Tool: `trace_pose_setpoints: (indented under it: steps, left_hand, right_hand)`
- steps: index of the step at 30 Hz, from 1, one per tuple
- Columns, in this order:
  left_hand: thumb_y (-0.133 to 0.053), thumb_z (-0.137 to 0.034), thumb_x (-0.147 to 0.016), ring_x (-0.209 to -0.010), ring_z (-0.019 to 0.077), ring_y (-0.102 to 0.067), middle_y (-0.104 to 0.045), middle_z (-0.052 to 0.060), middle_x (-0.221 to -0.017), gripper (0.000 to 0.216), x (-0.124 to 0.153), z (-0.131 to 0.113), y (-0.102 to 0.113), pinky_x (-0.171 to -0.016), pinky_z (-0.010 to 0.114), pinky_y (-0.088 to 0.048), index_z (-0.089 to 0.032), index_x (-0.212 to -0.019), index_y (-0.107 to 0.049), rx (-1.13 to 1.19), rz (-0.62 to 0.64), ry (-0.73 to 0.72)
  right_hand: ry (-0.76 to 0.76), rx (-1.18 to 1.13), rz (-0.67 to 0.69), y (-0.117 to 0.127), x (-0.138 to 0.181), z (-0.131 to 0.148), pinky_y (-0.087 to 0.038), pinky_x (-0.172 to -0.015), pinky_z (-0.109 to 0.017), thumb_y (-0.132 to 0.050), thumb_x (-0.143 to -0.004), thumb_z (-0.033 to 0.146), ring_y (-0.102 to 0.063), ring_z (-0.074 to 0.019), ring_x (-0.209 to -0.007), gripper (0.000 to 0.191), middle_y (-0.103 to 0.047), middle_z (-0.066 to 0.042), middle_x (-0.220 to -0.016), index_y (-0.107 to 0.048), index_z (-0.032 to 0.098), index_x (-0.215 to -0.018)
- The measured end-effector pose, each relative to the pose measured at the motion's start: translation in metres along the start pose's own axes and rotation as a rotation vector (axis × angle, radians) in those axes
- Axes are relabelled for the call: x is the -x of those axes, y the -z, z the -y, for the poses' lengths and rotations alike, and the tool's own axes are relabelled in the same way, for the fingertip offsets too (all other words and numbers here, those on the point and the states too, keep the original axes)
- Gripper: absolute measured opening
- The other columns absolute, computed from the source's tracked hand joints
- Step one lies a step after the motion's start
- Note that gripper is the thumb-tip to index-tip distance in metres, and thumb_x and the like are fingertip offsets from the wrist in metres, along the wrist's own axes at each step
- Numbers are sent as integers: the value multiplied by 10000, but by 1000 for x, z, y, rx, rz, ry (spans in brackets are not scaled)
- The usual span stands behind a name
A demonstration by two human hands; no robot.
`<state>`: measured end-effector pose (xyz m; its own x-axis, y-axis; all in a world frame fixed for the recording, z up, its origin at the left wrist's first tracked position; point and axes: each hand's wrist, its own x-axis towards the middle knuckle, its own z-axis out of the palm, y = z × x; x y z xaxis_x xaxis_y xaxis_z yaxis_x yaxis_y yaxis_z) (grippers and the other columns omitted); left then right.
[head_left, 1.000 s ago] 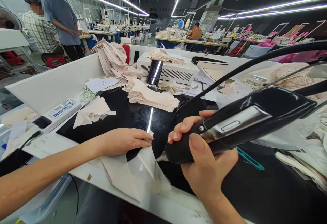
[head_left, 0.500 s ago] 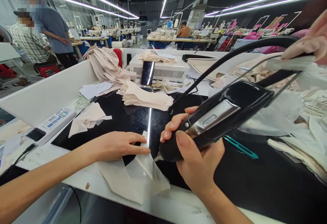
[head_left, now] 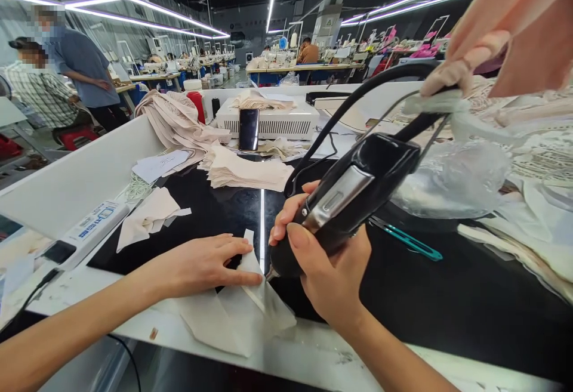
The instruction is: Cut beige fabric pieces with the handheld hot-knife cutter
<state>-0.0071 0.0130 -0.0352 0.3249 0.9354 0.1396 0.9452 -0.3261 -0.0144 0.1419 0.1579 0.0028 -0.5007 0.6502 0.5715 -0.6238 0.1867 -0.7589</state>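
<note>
My right hand (head_left: pixel 329 261) is wrapped round a black handheld power tool (head_left: pixel 385 162) with a silver lever along its side. Its narrow metal tip points down beside the edge of a pale cream fabric piece (head_left: pixel 224 323), close to my left fingertips. Lying flat, my left hand (head_left: pixel 197 267) presses on the folded part of that fabric with its fingers stretched out and thumb forward. The fabric rests on a glossy black work surface (head_left: pixel 447 308) and hangs over the front white edge. My palm covers part of it.
A stack of cream fabric pieces (head_left: pixel 250 168) lies beyond my hands, before a phone (head_left: pixel 249 129) and a white vented box (head_left: pixel 273 120). Teal thread snips (head_left: pixel 412 241) lie right. Clear plastic (head_left: pixel 452 177) and fabric heap beyond. A black cable (head_left: pixel 349 105) arches from the tool.
The view has shifted a little, moving most things left in the picture. The tool is tilted more upright, its tip nearer my left thumb. My left hand still presses the fabric.
</note>
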Motion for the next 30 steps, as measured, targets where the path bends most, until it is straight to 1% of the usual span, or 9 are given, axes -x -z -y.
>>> trace_pose_setpoints:
  steps: [6,11,13,15,17,23,26,30]
  left_hand:
    - [-482,-81,-1041,-1267,243,-585,-553,122,-1407,392,0,-2,-1,-1044,369,-518,-323,-1306,-640,-2,-5,5]
    - [-456,-40,-1021,-1241,233,-581,-560,144,-1330,420,1,-2,-5,-1022,366,-532,-296,-1296,-643,-31,-64,-30]
    - [-449,-21,-1008,-1229,229,-581,-552,138,-1324,436,0,-1,-5,-1016,359,-533,-292,-1291,-641,-25,-71,-33]
    - [-442,-14,-1003,-1176,224,-599,-545,133,-1330,446,-1,-1,-5,-999,360,-537,-292,-1293,-637,-9,-78,-31]
    - [-436,-15,-1001,-1126,224,-613,-537,135,-1336,446,-2,-1,-5,-980,365,-540,-288,-1294,-633,6,-80,-34]
    - [-445,-25,-1001,-1105,225,-618,-529,138,-1356,440,-1,-1,-5,-960,355,-535,-289,-1304,-623,19,-77,-28]
    - [-458,-31,-999,-1104,229,-621,-539,133,-1341,442,-1,-1,-5,-955,353,-532,-297,-1314,-617,14,-61,-30]
    - [-480,-23,-986,-1092,224,-629,-546,129,-1340,454,-2,-2,-3,-962,350,-532,-305,-1314,-621,3,-37,-19]
  right_hand:
    - [-9,2,-22,0,0,-1,-581,-543,-263,-738,-782,196,-622,-108,-577,240,-661,55,-771,-573,236,-951]
    - [-27,-31,-34,0,-3,-5,-566,-539,-255,-751,-819,221,-612,-105,-589,222,-666,55,-789,-581,237,-961]
    - [-11,-42,-35,-1,-5,-6,-563,-538,-257,-752,-825,214,-611,-105,-591,226,-666,59,-793,-585,240,-975]
    - [-2,-41,-36,-2,-5,-8,-562,-534,-255,-751,-824,203,-609,-104,-589,229,-665,63,-789,-587,243,-979]
    - [4,-38,-36,-3,-5,-11,-561,-529,-249,-745,-824,188,-607,-100,-580,226,-663,67,-781,-586,245,-973]
    - [-7,-24,-26,-5,-4,-14,-564,-526,-232,-732,-831,165,-622,-96,-579,231,-669,63,-789,-577,248,-980]
    - [1,-17,-29,-5,-6,-14,-574,-529,-242,-733,-838,182,-629,-99,-575,214,-668,60,-788,-581,244,-974]
    - [0,-47,-62,-6,-10,-17,-581,-531,-258,-753,-827,230,-625,-100,-565,246,-662,64,-792,-583,245,-1004]
